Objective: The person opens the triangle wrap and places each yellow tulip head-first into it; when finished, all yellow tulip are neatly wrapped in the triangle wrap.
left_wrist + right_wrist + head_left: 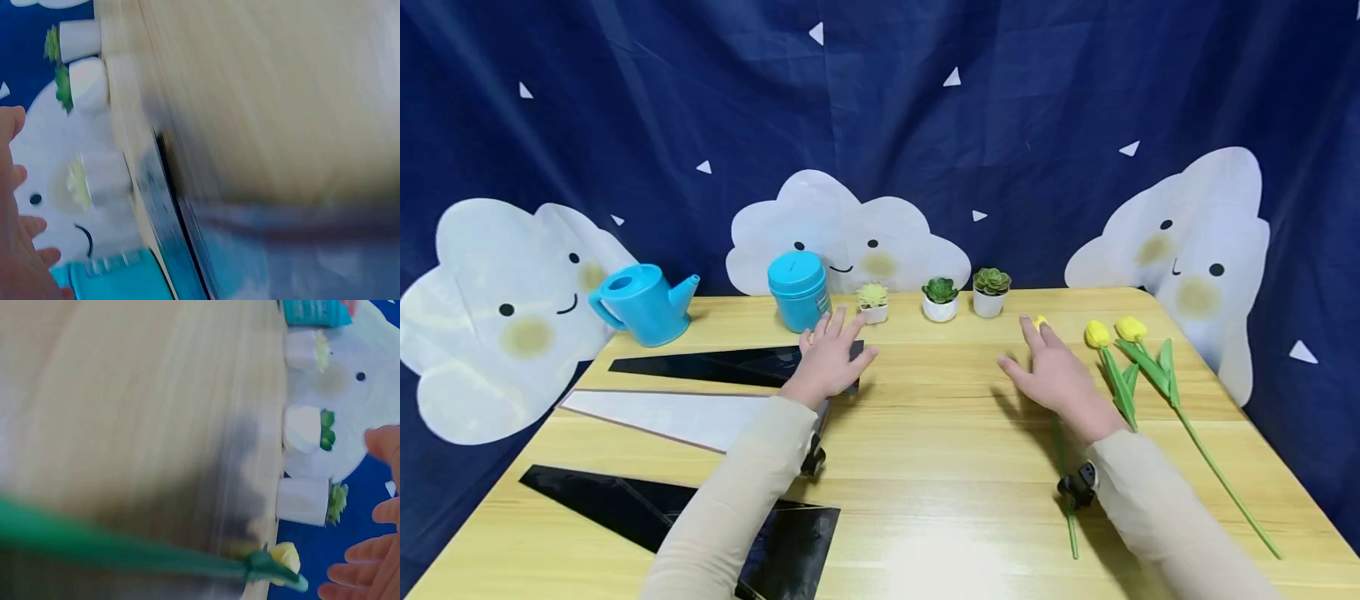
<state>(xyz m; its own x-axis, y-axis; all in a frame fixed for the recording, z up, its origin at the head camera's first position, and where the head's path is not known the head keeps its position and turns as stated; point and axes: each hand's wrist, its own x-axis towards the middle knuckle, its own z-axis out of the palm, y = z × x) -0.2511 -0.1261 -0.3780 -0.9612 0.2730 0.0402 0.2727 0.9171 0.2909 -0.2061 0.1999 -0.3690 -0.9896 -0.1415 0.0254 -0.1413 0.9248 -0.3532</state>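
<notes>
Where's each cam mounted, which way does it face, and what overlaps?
Head: on the head, facing forward and down over the table; left hand, right hand and both sleeves show.
Left wrist: image sideways, facing past the left fingers toward three potted plants and a blue canister.
Right wrist: also sideways, facing past the right fingers toward those plants and a yellow tulip.
Shared: both wrist views catch the three potted plants and the canister.
</notes>
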